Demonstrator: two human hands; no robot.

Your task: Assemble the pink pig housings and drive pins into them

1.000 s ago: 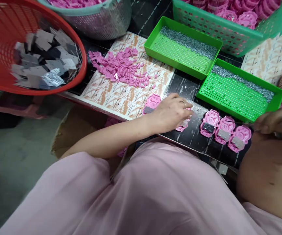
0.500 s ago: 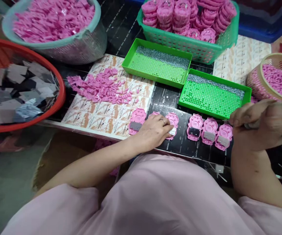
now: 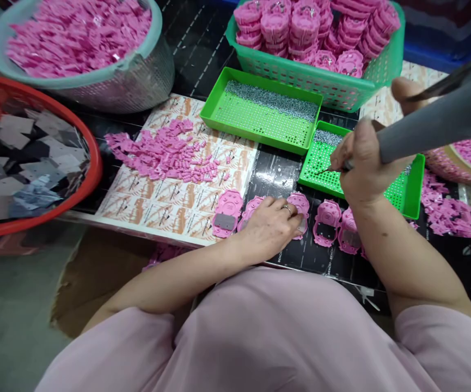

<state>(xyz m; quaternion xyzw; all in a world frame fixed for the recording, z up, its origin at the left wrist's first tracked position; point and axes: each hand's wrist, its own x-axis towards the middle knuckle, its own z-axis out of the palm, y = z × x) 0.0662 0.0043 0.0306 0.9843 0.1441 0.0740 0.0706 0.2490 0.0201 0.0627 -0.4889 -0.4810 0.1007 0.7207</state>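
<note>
My left hand point(image 3: 270, 228), a ring on one finger, presses its fingertips on a pink plastic housing point(image 3: 300, 202) lying on the black table surface. Much of that housing is covered by the fingers. My right hand point(image 3: 360, 169) is wrapped around a grey power screwdriver point(image 3: 435, 120). Its thin bit points left, above the right green tray point(image 3: 418, 190), which holds small metal screws point(image 3: 327, 137). More pink housings with flat plates lie in a row: one at the left point(image 3: 227, 212), others right of my left hand point(image 3: 327, 223), some partly behind my right forearm.
Behind stand another green tray point(image 3: 262, 139) of screws and a green basket point(image 3: 366, 92) of stacked pink housings. Leftward are a pink-filled tub point(image 3: 137, 76), a red basket point(image 3: 92, 179) of plates and loose pink pieces point(image 3: 170, 152). More pink pieces point(image 3: 450, 209) lie right.
My right hand and the screwdriver have moved left and away from me, from beside the right-hand housings to over the green tray. My left hand stays on its housing, which sits slightly further right.
</note>
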